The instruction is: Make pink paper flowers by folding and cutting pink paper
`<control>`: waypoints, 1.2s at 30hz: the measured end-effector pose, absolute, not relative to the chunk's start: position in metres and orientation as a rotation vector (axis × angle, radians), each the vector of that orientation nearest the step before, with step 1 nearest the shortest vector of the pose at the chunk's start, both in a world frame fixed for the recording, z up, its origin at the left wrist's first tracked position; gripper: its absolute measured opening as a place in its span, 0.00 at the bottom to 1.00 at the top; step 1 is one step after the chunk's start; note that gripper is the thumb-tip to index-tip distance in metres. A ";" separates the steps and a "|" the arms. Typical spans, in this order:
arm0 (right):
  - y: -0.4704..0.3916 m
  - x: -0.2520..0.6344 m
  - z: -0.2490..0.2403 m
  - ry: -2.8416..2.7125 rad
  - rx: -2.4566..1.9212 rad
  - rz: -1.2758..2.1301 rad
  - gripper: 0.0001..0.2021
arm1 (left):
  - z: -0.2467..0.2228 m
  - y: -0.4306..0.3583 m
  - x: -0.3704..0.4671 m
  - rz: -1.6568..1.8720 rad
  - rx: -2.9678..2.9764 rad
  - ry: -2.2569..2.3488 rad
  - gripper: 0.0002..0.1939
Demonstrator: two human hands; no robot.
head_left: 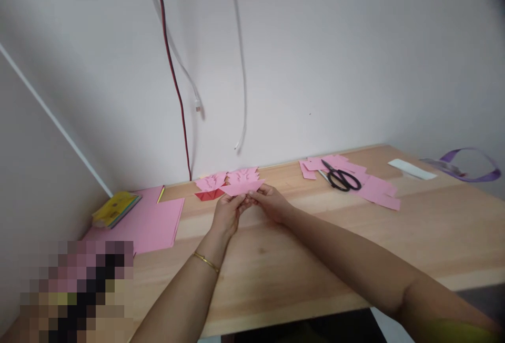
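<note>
A folded piece of pink paper (243,187) is held up between my two hands, its long upper edge slanting a little. My left hand (229,211) pinches its lower left side, with a gold bracelet on that wrist. The fingers of my right hand (270,202) are closed on its lower right side, close to the left fingertips. Just behind it on the table lie several folded pink paper pieces (241,174) in rows. A red folded paper piece (209,194) sits beside them, partly hidden by the held paper.
Black-handled scissors (344,180) rest on pink paper scraps (374,189) at the right. Farther right are a white strip (412,169) and a purple band (473,179). Pink sheets (158,222) and a yellow pad (114,209) lie left. Cables (173,64) hang down the wall.
</note>
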State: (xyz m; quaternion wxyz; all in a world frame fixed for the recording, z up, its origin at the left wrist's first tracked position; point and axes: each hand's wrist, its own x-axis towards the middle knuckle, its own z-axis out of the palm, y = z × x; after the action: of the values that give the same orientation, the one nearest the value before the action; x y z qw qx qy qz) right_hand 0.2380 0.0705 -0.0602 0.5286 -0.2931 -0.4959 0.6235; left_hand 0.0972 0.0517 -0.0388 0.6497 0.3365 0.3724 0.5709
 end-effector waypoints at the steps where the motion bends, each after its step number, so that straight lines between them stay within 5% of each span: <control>1: 0.070 0.238 -0.060 -1.189 -0.678 1.502 0.17 | -0.039 0.052 0.097 1.305 0.764 0.854 0.15; 36: 0.067 0.241 -0.053 -1.207 -0.756 1.445 0.15 | -0.039 0.051 0.091 1.265 0.794 0.844 0.17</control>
State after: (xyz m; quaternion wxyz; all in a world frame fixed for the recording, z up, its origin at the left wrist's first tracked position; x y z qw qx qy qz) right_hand 0.2406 0.0669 -0.0533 0.5281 -0.3164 -0.5051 0.6048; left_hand 0.0912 0.0513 -0.0388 0.6541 0.3503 0.3719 0.5578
